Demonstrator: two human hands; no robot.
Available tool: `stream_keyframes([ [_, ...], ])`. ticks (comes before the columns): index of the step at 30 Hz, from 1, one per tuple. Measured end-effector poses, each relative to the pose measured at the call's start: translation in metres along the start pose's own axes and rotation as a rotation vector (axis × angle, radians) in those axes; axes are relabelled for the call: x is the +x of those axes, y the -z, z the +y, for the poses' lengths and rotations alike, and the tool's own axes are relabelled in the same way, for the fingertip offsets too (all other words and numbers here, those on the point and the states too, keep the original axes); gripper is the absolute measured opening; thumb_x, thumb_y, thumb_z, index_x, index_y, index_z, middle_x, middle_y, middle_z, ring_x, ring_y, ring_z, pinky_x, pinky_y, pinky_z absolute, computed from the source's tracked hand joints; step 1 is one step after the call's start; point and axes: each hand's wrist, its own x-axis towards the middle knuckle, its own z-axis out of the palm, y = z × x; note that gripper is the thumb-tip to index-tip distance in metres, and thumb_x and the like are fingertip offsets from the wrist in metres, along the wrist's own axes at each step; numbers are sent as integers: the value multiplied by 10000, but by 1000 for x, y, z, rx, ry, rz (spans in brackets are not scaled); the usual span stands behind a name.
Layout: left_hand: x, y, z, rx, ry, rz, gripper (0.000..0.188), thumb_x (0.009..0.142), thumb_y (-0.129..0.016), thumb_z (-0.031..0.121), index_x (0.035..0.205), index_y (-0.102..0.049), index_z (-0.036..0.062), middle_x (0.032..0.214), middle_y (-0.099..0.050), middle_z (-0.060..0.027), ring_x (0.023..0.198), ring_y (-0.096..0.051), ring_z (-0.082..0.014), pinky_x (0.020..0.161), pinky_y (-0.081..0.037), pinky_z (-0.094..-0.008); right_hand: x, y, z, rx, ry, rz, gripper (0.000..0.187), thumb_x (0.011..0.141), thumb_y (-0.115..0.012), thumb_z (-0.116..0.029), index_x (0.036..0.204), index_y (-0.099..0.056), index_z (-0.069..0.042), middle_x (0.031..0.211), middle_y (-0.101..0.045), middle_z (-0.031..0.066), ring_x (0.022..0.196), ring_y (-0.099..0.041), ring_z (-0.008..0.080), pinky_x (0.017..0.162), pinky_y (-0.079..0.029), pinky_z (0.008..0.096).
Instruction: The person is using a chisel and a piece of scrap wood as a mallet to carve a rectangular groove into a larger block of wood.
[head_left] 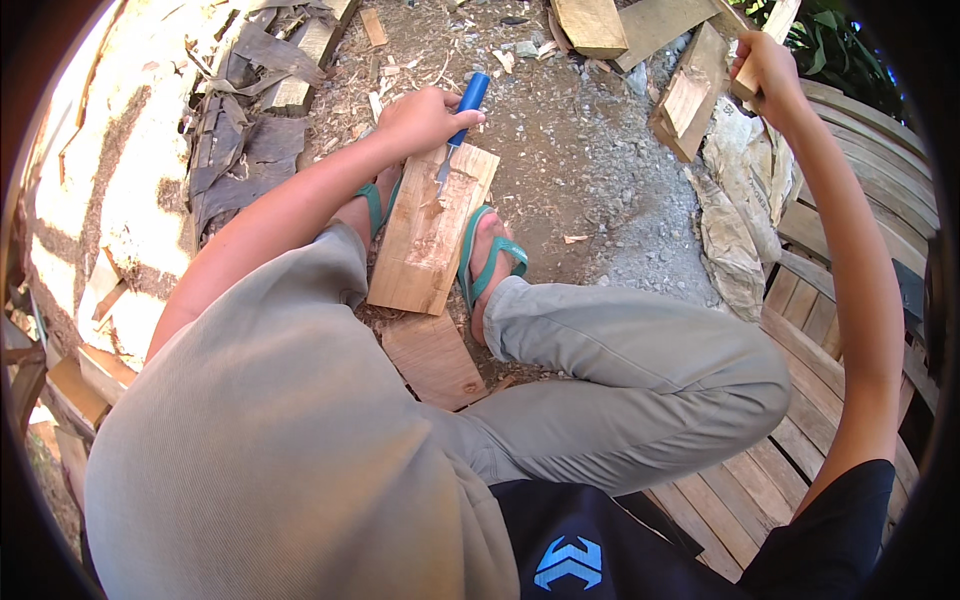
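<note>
My left hand (425,122) is closed around a chisel (472,95) with a blue handle. Its metal blade slants down onto a wooden block (420,245), where a rough, shallow hollow has been cut into the upper face. The block lies between my feet, which are in green flip-flops (487,255). Raised at the far right, my right hand (768,75) grips a pale length of wood (765,45), well apart from the chisel. The wood's upper end runs out of the picture.
Another flat board (435,360) lies under the near end of the block. Wood offcuts (690,90) and a crumpled sack (735,200) lie at the right, beside a slatted wooden platform (760,480). Dark scraps (245,150) and boards are piled at the left. Shavings litter the dirt ground.
</note>
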Motion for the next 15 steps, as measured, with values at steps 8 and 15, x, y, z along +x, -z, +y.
stream_keyframes([
  [8,-1,2,-6,152,36,73,661,787,-703,728,1202,-780,219,1409,-571,-87,1348,-430,-307,1113,-210,-586,-99,-14,-3,-696,-305,-793,384,670,-596,-62,1050,-564,-21,713,-510,19,538,-506,124,487,-437,285],
  [15,3,0,0,157,29,65,620,799,-701,715,1160,-798,220,1460,-541,-109,1387,-393,-328,1132,-171,-602,-59,-22,2,-342,6,-247,221,779,-579,-166,939,-570,-14,673,-527,48,507,-523,157,488,-437,303],
])
